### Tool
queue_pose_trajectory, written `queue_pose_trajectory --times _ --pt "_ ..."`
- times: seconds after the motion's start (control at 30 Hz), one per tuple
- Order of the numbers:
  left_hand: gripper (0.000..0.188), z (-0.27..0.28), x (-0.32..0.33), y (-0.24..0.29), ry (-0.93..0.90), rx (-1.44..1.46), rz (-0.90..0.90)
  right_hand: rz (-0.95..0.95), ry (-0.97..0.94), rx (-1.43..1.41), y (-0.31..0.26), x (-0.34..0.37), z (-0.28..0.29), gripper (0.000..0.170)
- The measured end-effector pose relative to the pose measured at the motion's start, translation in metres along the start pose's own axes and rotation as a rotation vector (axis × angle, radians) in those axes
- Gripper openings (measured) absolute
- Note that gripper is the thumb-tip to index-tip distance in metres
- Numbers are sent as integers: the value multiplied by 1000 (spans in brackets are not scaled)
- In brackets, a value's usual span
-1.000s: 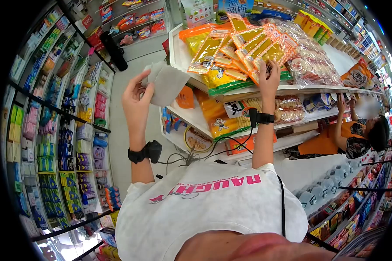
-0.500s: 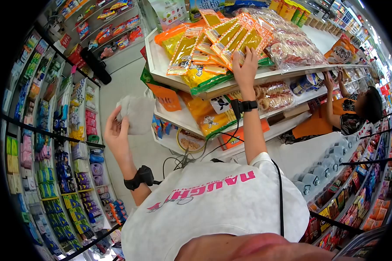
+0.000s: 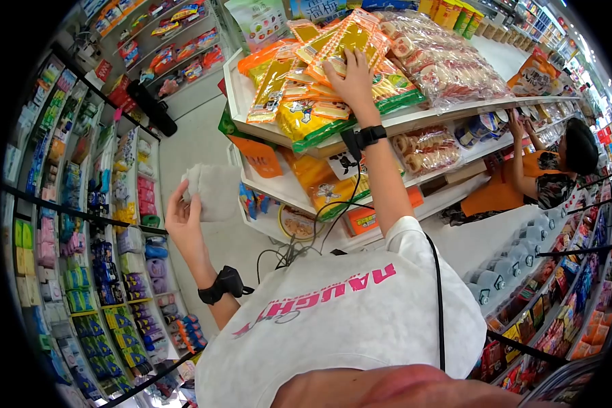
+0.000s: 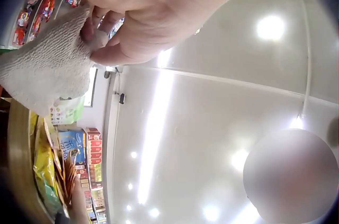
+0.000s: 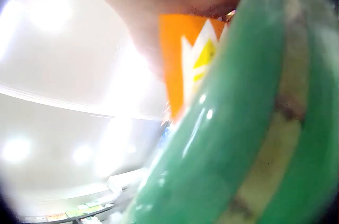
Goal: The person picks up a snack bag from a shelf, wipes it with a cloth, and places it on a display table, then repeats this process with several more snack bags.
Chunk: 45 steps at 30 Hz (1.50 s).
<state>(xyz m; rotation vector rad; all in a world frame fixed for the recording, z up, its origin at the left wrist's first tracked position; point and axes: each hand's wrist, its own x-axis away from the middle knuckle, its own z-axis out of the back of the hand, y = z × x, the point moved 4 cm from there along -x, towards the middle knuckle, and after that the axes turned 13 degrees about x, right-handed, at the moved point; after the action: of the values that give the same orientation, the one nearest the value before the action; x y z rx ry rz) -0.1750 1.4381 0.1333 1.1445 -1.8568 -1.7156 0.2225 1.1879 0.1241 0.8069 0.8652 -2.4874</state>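
My left hand (image 3: 185, 221) pinches a greyish-white cloth (image 3: 214, 194) between thumb and fingers, out beside the shelf and over the floor. In the left wrist view the cloth (image 4: 50, 62) shows a ribbed weave and hangs from the fingertips. My right hand (image 3: 352, 83) lies on a loose pile of flat orange-edged packets (image 3: 313, 51), its fingers spread over the upper ones. Beneath the pile is a large yellow bag with a green edge (image 3: 306, 122). Close up in the right wrist view, green bag film (image 5: 233, 128) hides most of the fingers.
Clear-wrapped packs of round snacks (image 3: 435, 61) are heaped right of the pile. A lower shelf holds more bags and an orange price card (image 3: 258, 156). Another person (image 3: 517, 173) reaches into the shelf at right. Cables (image 3: 299, 248) hang before my shirt; tall product racks (image 3: 95, 238) stand left.
My right hand has moved left across the pile, and the upper packets have shifted left, baring more of the bag beneath. The left hand has lowered away from the shelf, still pinching the cloth.
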Motion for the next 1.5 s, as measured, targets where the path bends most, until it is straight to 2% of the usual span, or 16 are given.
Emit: queue_pose_trajectory --times 0.03,0.13,0.17,0.27,0.3,0.4,0.53,0.73,0.83,0.93,1.07,1.13,1.2,1.27,1.37,1.5 --pt "40 0 1 1 4 -7 -7 6 -17 -13 5 -3 2 84" --pt "40 4 1 2 25 -13 -12 -20 127 64 19 -3 8 79" --pt "40 6 2 1 31 -9 0 29 364 221 14 1 12 68" --pt "40 10 3 0 43 -24 11 -86 424 58 27 8 19 56" --pt "40 11 3 1 42 -35 13 -117 382 47 28 10 24 50" --pt "39 8 1 2 44 -23 7 -154 335 49 33 12 29 47" --pt "39 3 -1 2 33 -23 7 -107 306 96 36 17 35 45" --pt "38 1 -5 -1 -2 -40 26 -100 317 -122 37 28 45 36" --pt "38 -5 -7 1 -28 -31 7 -58 448 -144 16 37 76 31" --pt "37 -15 -7 7 -100 -2 -19 -2 361 -443 -22 52 100 29" --pt "37 -43 -9 15 -242 62 14 75 -251 -905 -90 91 94 36" --pt "37 -56 -7 21 -319 115 25 248 -422 -965 -119 112 89 46" --pt "36 -71 -3 31 -394 172 32 189 -661 -1184 -135 138 71 62" --pt "40 -77 -2 32 -416 218 17 257 -697 -987 -142 146 72 64" --pt "44 -82 -2 30 -441 252 -6 147 -780 -989 -141 158 69 63" --pt "48 -85 -2 17 -386 306 60 -283 -856 -1369 -132 167 57 55"
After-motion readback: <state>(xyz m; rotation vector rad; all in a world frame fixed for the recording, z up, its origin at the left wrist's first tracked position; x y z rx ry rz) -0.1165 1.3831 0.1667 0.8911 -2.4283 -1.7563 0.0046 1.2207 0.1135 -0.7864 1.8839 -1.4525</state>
